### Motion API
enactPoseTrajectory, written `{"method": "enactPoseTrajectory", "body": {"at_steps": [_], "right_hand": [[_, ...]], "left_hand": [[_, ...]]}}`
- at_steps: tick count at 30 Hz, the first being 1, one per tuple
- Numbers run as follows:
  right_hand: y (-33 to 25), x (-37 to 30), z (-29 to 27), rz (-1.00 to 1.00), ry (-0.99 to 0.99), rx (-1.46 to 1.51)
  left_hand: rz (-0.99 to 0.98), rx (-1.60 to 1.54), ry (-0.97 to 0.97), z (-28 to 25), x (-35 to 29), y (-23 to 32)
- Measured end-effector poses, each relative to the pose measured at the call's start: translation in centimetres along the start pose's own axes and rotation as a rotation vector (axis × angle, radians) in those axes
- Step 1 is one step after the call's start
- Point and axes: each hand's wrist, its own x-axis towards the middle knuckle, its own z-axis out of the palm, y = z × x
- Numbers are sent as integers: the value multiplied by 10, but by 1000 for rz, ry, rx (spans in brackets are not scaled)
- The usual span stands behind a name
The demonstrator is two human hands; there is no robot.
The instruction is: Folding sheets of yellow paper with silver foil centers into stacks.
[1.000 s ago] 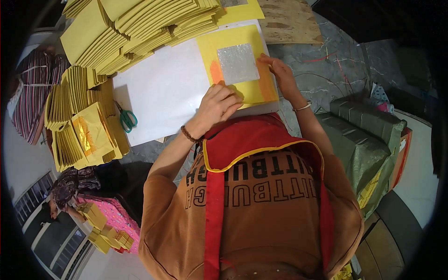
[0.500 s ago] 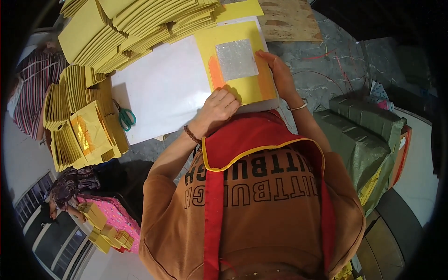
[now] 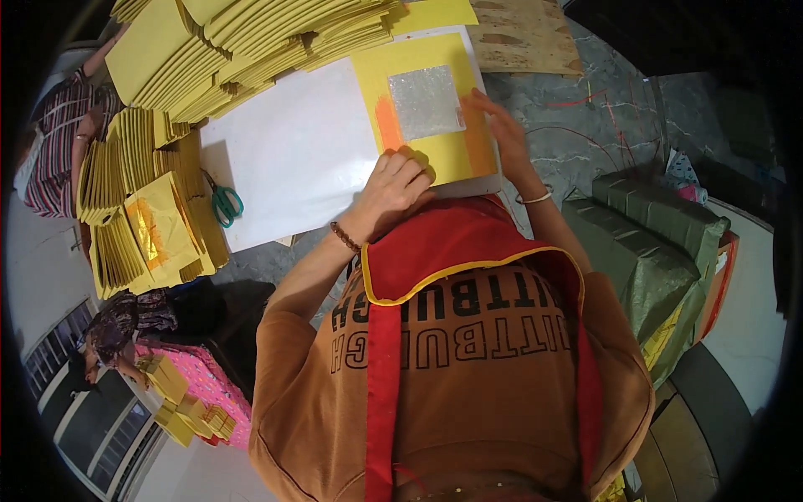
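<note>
A yellow paper sheet [image 3: 452, 163] with orange bands along both sides lies on a white board in front of me. Near its middle is a silver foil square [image 3: 425, 101]. My left hand [image 3: 393, 180] is at the sheet's near left corner, its fingers curled down and closed over the edge. What lies under those fingertips is hidden. Along the sheet's right side is my right hand [image 3: 508, 140], fingers stretched out and a little blurred, the tips by the right orange band.
Tall stacks of folded yellow paper [image 3: 276, 38] cover the far left. Green scissors [image 3: 225, 206] lie at the white board's [image 3: 288, 155] left edge. Green wrapped bundles [image 3: 640, 230] stand to my right. Two other people [image 3: 58, 155] are at the left.
My right fingers have lifted and straightened a little at the sheet's right side. My left hand stays at the near corner. The striped-clothed person's arm at the left now reaches up toward the stacks.
</note>
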Motion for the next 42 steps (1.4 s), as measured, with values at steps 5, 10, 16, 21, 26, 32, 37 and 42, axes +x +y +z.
{"method": "enactPoseTrajectory", "body": {"at_steps": [5, 10, 16, 21, 26, 32, 37, 42], "right_hand": [[11, -7, -16, -129, -148, -446], [13, -16, -13, -2, -66, -142], [17, -19, -11, 75, -25, -58], [21, -20, -9, 93, -3, -45], [19, -20, -6, 114, 24, -31], [19, -20, -6, 149, 31, -16], [12, -19, -5, 187, 21, 20], [14, -17, -13, 116, -67, -81]], "left_hand": [[-109, -84, 14, 4, -2, -3], [-127, -210, 60, 4, 1, -10], [-325, -454, 17, -4, 6, -12], [-438, -477, -79, -8, 10, -14], [-535, -564, -132, -8, 10, -15], [-547, -612, -158, -11, 14, -20], [-613, -618, -190, -11, 14, -19], [-679, -630, -231, -14, 18, -19]]}}
